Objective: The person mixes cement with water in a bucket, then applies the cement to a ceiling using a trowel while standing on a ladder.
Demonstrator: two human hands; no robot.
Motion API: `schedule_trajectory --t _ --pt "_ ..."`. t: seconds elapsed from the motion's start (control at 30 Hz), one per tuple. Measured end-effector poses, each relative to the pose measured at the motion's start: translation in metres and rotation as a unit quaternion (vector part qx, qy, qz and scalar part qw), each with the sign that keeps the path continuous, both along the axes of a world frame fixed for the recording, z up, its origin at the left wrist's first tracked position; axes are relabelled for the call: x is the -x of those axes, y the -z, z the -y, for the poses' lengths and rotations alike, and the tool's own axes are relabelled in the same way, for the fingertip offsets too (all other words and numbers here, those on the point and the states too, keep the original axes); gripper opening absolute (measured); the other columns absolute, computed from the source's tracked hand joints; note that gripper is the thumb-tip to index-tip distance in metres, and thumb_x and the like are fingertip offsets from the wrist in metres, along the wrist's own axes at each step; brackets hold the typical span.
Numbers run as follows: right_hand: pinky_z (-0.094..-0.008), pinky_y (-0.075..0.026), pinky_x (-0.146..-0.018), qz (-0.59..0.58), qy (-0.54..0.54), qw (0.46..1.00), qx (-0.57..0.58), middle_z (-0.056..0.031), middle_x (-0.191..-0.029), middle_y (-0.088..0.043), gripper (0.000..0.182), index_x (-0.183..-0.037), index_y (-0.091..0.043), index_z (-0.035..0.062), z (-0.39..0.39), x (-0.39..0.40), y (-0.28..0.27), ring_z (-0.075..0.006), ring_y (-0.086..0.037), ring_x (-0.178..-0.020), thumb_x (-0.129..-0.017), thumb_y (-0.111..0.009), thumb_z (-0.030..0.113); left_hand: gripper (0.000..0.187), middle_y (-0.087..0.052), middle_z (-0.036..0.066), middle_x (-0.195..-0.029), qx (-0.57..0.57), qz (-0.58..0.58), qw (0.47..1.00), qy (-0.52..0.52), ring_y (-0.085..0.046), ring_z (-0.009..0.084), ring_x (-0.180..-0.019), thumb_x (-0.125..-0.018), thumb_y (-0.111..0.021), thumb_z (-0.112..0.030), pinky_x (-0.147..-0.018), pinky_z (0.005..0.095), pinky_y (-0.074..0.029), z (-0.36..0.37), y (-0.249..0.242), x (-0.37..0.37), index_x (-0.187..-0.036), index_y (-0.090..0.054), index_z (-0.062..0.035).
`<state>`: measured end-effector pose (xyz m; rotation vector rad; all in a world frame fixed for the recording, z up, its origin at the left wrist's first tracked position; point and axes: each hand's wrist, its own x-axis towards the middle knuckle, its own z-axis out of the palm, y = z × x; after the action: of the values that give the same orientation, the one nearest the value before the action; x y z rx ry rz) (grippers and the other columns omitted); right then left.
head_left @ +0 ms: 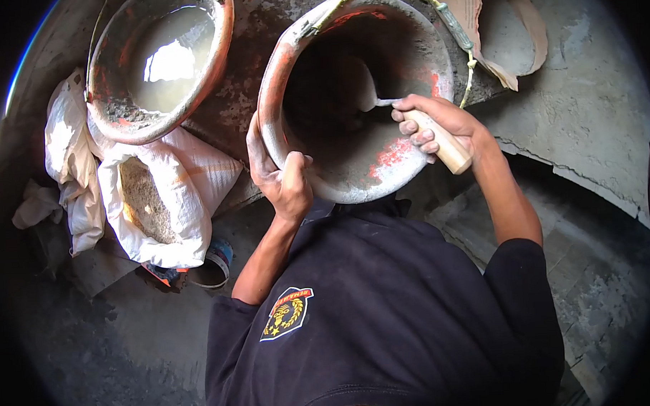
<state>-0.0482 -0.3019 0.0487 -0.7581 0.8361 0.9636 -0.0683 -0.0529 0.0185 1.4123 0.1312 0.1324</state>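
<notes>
A large orange bucket, caked with grey residue, is tilted with its mouth toward me. My left hand grips its rim at the lower left, the thumb over the edge. In my right hand is the wooden handle of a trowel, fingers wrapped round it. The trowel's metal blade reaches into the bucket. Dark shadow hides most of the inside and whatever lies at the bottom. A rope-like handle with a grip arches over the bucket's far rim.
Cloudy water fills part of a second bucket at the upper left. Below it stands an open white sack of sandy material, beside crumpled sacks. A small container sits under the sack. Torn brown paper lies at the upper right.
</notes>
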Motion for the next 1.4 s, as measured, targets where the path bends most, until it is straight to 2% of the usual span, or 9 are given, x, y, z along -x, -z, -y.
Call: schedule_trajectory --t 0.13,0.23,0.37,0.57,0.97,1.03,1.17,1.27,1.4 --pt "-0.0187 -0.035 -0.034 -0.02 -0.02 1.0 0.005 0.0028 -0.064 -0.049 0.02 -0.083 -0.051 0.0096 0.012 0.005 -0.008 -0.003 -0.04 -0.041 -0.088 -0.057 0.028 0.064 -0.051 0.004 -0.086 0.007 -0.009 0.999 0.036 -0.048 0.0074 -0.065 -0.065 -0.047 0.002 -0.062 0.0197 -0.044 -0.001 -0.002 -0.004 -0.129 -0.04 0.0038" --pt "-0.0197 -0.035 -0.033 -0.021 -0.055 0.998 0.032 0.0015 -0.063 -0.049 0.024 -0.083 -0.05 0.0095 0.008 0.007 -0.04 -0.0034 -0.039 -0.04 -0.089 -0.056 0.031 0.063 -0.058 0.007 -0.097 -0.046 0.042 0.995 0.074 -0.054 0.01 -0.078 -0.065 -0.048 0.002 -0.075 0.02 -0.042 0.0 0.01 0.0 -0.127 -0.044 0.0049" --pt "-0.0215 -0.036 -0.033 0.008 -0.119 0.982 0.146 -0.0001 -0.061 -0.048 0.027 -0.082 -0.049 0.0082 0.003 0.008 -0.082 -0.0052 -0.041 -0.04 -0.091 -0.053 0.033 0.068 -0.052 0.01 -0.115 -0.066 0.049 0.991 0.106 -0.052 0.0087 -0.075 -0.063 -0.047 0.004 -0.062 0.0181 -0.043 0.006 0.006 -0.008 -0.131 -0.038 0.0051" --pt "-0.0277 -0.041 -0.032 0.117 -0.4 0.838 0.353 -0.003 -0.055 -0.045 0.035 -0.084 -0.047 0.001 0.0 -0.014 -0.025 -0.0126 -0.046 -0.037 -0.095 -0.044 0.035 0.069 -0.051 0.011 -0.118 -0.043 0.008 0.99 0.135 -0.053 0.0095 -0.082 -0.063 -0.048 0.003 -0.067 0.0179 -0.044 0.0 0.009 -0.005 -0.131 -0.037 0.0053" --pt "-0.0347 -0.047 -0.036 0.032 -0.566 0.785 0.25 -0.0094 -0.057 -0.051 0.038 -0.07 -0.049 -0.0042 -0.042 -0.025 -0.025 -0.0185 -0.052 -0.042 -0.091 -0.042 0.027 0.067 -0.051 0.011 -0.117 -0.041 0.088 0.987 0.131 -0.053 0.0122 -0.091 -0.062 -0.05 0.003 -0.071 0.0208 -0.046 0.0 0.015 -0.015 -0.128 -0.04 0.0051" --pt "-0.0343 -0.047 -0.036 0.043 -0.607 0.762 0.221 -0.0088 -0.059 -0.05 0.036 -0.075 -0.05 -0.0042 -0.038 -0.026 -0.035 -0.0177 -0.052 -0.043 -0.091 -0.042 0.027 0.063 -0.056 0.011 -0.11 0.013 0.024 0.994 0.11 -0.053 0.0158 -0.102 -0.062 -0.052 0.002 -0.092 0.0248 -0.037 0.002 0.006 -0.02 -0.124 -0.046 0.0053" --pt "-0.0376 -0.049 -0.042 0.065 -0.714 0.654 0.241 -0.0134 -0.062 -0.056 0.042 -0.084 -0.056 -0.0065 -0.012 -0.033 -0.06 -0.0208 -0.058 -0.047 -0.093 -0.044 0.033 0.064 -0.056 0.011 -0.112 0.022 0.037 0.994 0.102 -0.051 0.0157 -0.105 -0.062 -0.052 0.001 -0.092 0.0246 -0.036 0.0 0.005 -0.024 -0.125 -0.045 0.0054" --pt "-0.0455 -0.049 -0.069 0.264 -0.786 0.467 0.309 -0.0279 -0.073 -0.061 0.04 -0.082 -0.06 -0.0089 0.021 -0.035 -0.072 -0.0382 -0.063 -0.068 -0.089 -0.048 0.029 0.065 -0.055 0.011 -0.114 0.035 0.022 0.994 0.105 -0.051 0.0155 -0.105 -0.062 -0.051 0.0 -0.092 0.0243 -0.036 0.0 0.005 -0.023 -0.126 -0.044 0.0055" --pt "-0.0456 -0.05 -0.071 0.348 -0.674 0.436 0.484 -0.0277 -0.069 -0.06 0.042 -0.074 -0.058 -0.0119 0.019 -0.041 -0.062 -0.0407 -0.062 -0.069 -0.088 -0.047 0.026 0.064 -0.057 0.012 -0.111 0.003 0.04 0.992 0.117 -0.053 0.0151 -0.102 -0.062 -0.052 0.0 -0.09 0.024 -0.038 0.003 0.007 -0.02 -0.126 -0.045 0.0056"
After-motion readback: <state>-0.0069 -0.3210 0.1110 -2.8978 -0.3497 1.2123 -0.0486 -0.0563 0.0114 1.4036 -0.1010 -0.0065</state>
